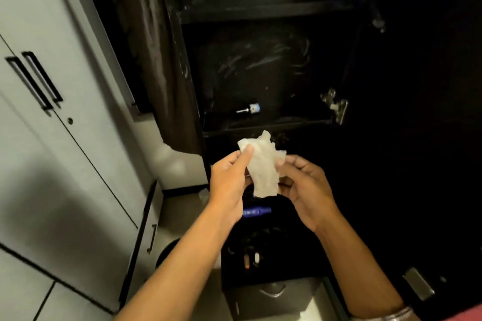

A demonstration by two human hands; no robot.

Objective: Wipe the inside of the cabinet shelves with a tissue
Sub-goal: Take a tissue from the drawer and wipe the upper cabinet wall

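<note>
A crumpled white tissue (pixel 262 164) hangs between both hands in front of the open dark cabinet. My left hand (pixel 229 182) pinches its left upper edge with thumb and fingers. My right hand (pixel 302 185) pinches its right edge. Just behind the tissue is the middle shelf (pixel 266 122), whose dark back wall (pixel 260 60) shows pale wipe streaks. A higher shelf (pixel 260 12) sits above it.
A small dark bottle with a silver and blue cap (pixel 247 109) lies on the middle shelf. A metal hinge (pixel 336 105) sits at the cabinet's right side. A dark curtain (pixel 159 60) hangs left of it. White cupboards with black handles (pixel 34 78) stand at left. Dark items lie below.
</note>
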